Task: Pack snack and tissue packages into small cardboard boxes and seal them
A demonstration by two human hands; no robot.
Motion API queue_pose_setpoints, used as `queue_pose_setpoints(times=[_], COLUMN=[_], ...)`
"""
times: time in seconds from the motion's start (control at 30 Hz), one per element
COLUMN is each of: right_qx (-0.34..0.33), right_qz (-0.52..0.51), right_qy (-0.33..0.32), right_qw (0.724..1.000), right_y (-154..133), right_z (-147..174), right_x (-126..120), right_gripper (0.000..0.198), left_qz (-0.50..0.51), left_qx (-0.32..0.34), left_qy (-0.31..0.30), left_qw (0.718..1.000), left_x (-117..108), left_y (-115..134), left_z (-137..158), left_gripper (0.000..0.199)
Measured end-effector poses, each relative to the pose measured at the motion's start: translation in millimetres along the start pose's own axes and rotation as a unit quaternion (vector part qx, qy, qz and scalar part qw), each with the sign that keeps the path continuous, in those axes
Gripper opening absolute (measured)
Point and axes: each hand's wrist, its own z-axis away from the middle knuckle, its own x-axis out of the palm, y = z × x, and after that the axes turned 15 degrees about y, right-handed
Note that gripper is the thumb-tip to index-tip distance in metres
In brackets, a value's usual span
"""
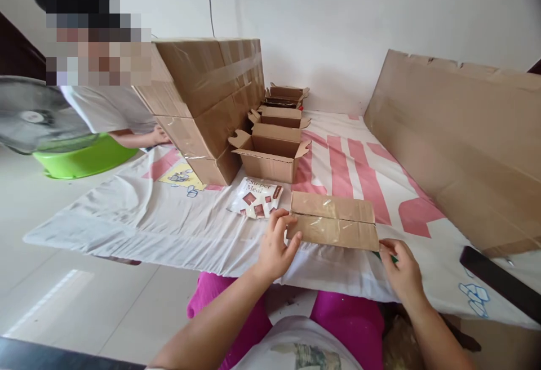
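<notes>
A small cardboard box (333, 230) lies on the cloth in front of me, its top marked by a long seam and shiny bits of tape. My left hand (276, 243) grips its left end, with the fingers at the edge and the thumb on the near side. At the near right corner, my right hand (399, 266) pinches the box between thumb and fingers. Just beyond my left hand is a white packet with red squares (258, 198), printed "Super Meal". Behind that packet stands an open cardboard box (270, 164) with its flaps up.
More open boxes (285, 94) line up towards the wall beside a tall stack of taped cartons (203, 83). A large cardboard sheet (460, 145) leans at right, near a dark phone (499, 285). Another person's hand (159, 135) is behind the stack, near a fan (31, 116).
</notes>
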Motion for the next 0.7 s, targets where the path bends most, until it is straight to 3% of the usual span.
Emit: queue_pose_setpoints(times=[0.1,0.2,0.3,0.4,0.5,0.57,0.63,0.7], right_qx=[-0.041,-0.055,-0.033,0.008,0.004,-0.053,-0.136,-0.208], right_qz=[0.119,0.183,0.215,0.258,0.241,0.173,0.093,0.041], right_qy=[-0.115,-0.174,-0.155,-0.072,0.027,0.048,-0.007,-0.118], right_qw=[0.985,0.966,0.964,0.964,0.97,0.982,0.986,0.97], right_y=[42,61,68,69,56,32,-1,-37], right_z=[-2,5,4,-15,-49,-74,-97,-115], right_x=[-8,-13,-19,-27,-38,-45,-48,-46], right_gripper=[0.024,0.021,0.022,0.033,0.043,0.044,0.043,0.04], left_qz=[0.018,0.029,0.027,0.033,0.054,0.067,0.078,0.086], left_qx=[0.022,0.043,0.064,0.076,0.073,0.074,0.081,0.089], left_qy=[-0.034,-0.058,-0.076,-0.081,-0.076,-0.07,-0.063,-0.055], left_qw=[0.999,0.997,0.995,0.993,0.993,0.993,0.992,0.991], left_x=[9,17,26,37,47,52,56,58], left_y=[13,18,13,0,-14,-20,-23,-24], left_z=[6,5,0,-5,-6,-5,-4,-2], left_gripper=[0.024,0.027,0.033,0.036,0.036,0.038,0.039,0.04])
